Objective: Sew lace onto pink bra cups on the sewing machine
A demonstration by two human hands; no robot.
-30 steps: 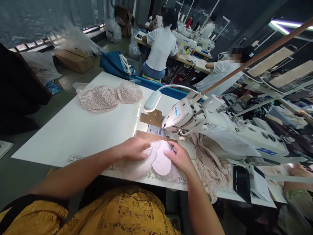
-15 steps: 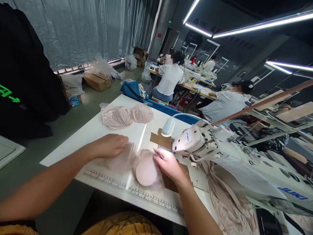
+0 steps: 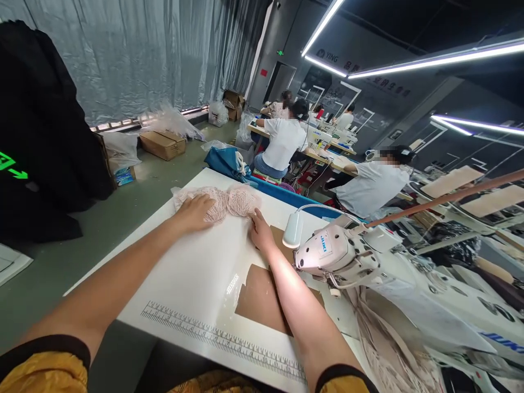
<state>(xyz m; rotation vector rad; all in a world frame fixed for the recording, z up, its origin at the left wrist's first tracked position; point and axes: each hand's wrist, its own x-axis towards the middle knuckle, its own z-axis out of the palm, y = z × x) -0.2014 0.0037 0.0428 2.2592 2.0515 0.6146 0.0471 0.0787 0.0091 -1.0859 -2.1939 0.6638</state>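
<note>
Both my arms reach across the white table [image 3: 192, 284] to its far end. My left hand [image 3: 197, 212] lies palm down, fingers flat, on a pile of pale pink lace bra pieces [image 3: 229, 201]. My right hand [image 3: 260, 231] rests at the pile's right edge with its fingers stretched out against the lace. Neither hand grips anything that I can see. The white sewing machine [image 3: 352, 256] stands to the right of my right arm.
A gooseneck lamp [image 3: 293, 230] hangs over the machine's head. Brown cardboard [image 3: 258, 299] is taped onto the table, and a printed ruler [image 3: 221, 341] runs along its near edge. Lace fabric [image 3: 380, 349] hangs off the right. Other people sit sewing behind; boxes [image 3: 162, 143] lie on the floor.
Both hands have left the spot by the machine's needle and moved to the far pile. The padded lace piece they held there is no longer near the front edge.
</note>
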